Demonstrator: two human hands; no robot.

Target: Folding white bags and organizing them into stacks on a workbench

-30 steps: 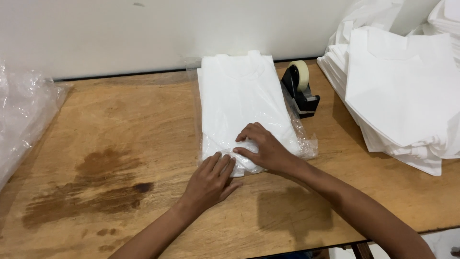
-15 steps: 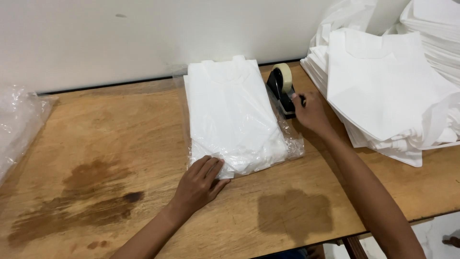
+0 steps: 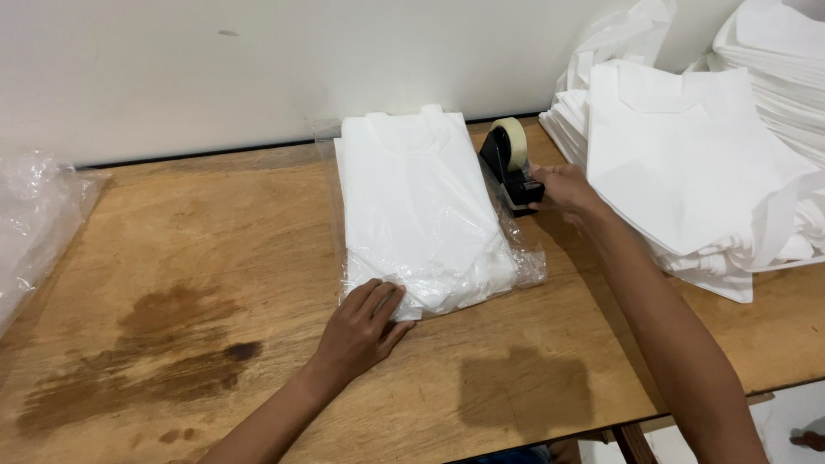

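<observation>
A stack of folded white cloth in a clear plastic bag (image 3: pixel 417 210) lies in the middle of the wooden table (image 3: pixel 215 258). My left hand (image 3: pixel 361 326) presses flat on the bag's near left corner, fingers spread. Beside the bag's right edge stands a black tape dispenser (image 3: pixel 505 163) with a pale roll of tape. My right hand (image 3: pixel 563 189) is at the front end of the dispenser, fingers curled against it; whether it pinches tape is hidden.
A tall pile of white folded cloth pieces (image 3: pixel 705 163) fills the right side of the table. Crumpled clear plastic (image 3: pixel 34 223) sits at the left edge. A dark stain (image 3: pixel 172 344) marks the wood near the front left. A white wall runs behind.
My right hand left the bag's near end, moved right and away to the tape dispenser, and now rests at its front. My left hand stayed on the bag's corner.
</observation>
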